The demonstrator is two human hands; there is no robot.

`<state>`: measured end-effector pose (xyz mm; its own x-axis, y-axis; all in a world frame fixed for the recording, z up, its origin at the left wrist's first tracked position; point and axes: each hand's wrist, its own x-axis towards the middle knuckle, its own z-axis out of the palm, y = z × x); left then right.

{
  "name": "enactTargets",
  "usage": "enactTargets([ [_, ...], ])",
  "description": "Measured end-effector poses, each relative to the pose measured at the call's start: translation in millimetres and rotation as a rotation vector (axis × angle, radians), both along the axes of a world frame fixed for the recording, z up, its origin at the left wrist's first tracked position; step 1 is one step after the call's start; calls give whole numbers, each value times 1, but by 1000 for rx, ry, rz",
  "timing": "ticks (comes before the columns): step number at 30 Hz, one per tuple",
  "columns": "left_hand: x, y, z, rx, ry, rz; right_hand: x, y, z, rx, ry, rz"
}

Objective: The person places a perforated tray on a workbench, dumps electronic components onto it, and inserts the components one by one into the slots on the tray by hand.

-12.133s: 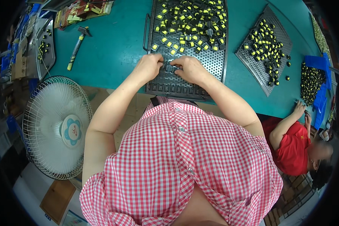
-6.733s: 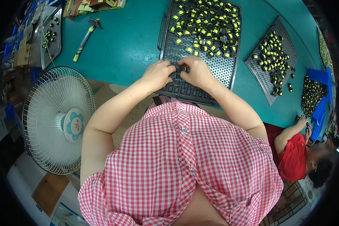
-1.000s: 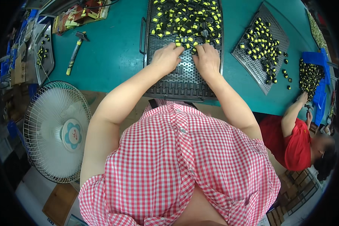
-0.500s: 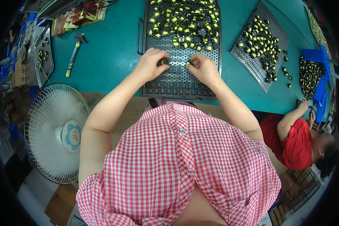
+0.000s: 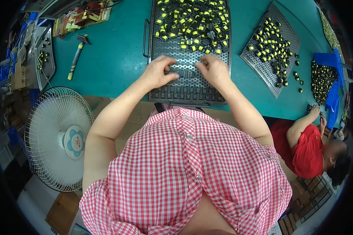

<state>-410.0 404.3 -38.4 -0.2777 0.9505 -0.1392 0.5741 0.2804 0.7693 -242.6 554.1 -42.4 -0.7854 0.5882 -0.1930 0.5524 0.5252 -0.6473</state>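
Both my hands hover over a perforated metal tray (image 5: 186, 58) on the green table. My left hand (image 5: 157, 72) is at the tray's left side, its thumb and fingers apart with nothing between them. Toward the right side, my right hand (image 5: 215, 71) is open too, thumb apart from the bent fingers, and no part shows in it. Small black parts with yellow bands lie in a loose heap (image 5: 192, 23) on the tray's far half. Along the near edge, dark parts (image 5: 184, 93) stand in neat rows, close below my hands.
To the right lies a perforated plate (image 5: 276, 88) with more black-and-yellow parts, several strayed onto the table. Beyond it a blue bin (image 5: 333, 102) holds more, beside a co-worker in a red top (image 5: 308, 152). A hammer (image 5: 77, 56) and a fan (image 5: 59, 141) are on the left.
Both hands have opened. Half a second ago each pinched a small part; now neither shows one. My left fingers have spread, and my right thumb has parted from the fingers.
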Motion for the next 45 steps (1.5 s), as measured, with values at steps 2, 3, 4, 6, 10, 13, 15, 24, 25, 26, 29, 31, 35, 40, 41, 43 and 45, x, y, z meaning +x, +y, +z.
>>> enactTargets([
  [2, -3, 13, 0, 13, 33, 33, -2, 10, 3, 436, 181, -29],
  [3, -3, 21, -1, 27, 66, 67, -4, 14, 2, 441, 159, -34],
  [4, -1, 28, -3, 27, 66, 67, -5, 16, 0, 441, 158, -34],
  [6, 3, 47, -10, 126, 293, 50, -7, 19, -9, 535, 173, -24],
  [10, 3, 62, -25, 220, 509, -11, -4, 17, -14, 525, 197, -2],
  [13, -2, 61, -28, 260, 530, -14, 4, 12, -14, 465, 171, 7],
  [15, -5, 57, -23, 209, 457, 54, 10, 13, -12, 408, 141, -29],
  [24, -17, -4, -5, -223, 40, 231, 30, 9, 0, 136, 70, 10],
  [25, -15, -9, -9, -257, 15, 240, 30, 6, 0, 135, 73, 15],
  [26, -12, -11, -10, -256, 15, 242, 31, 3, 0, 81, 73, 41],
  [29, -6, -16, -11, -247, -63, 292, 28, -5, -2, 11, 61, 91],
  [31, -3, -15, -9, -261, -63, 303, 24, -9, -2, -18, 41, 116],
  [35, 0, -16, -9, -260, -99, 298, 21, -11, -5, 28, 38, 159],
  [40, 2, -17, 0, -244, -39, 252, 18, -10, 0, -8, 26, 164],
  [41, 2, -16, 3, -235, 6, 242, 17, -9, 2, -8, 26, 163],
  [43, 3, -11, 12, -199, 53, 205, 15, -7, 10, -22, -23, 156],
  [45, 5, -8, 13, -162, 99, 173, 13, -6, 14, -38, -10, 182],
])
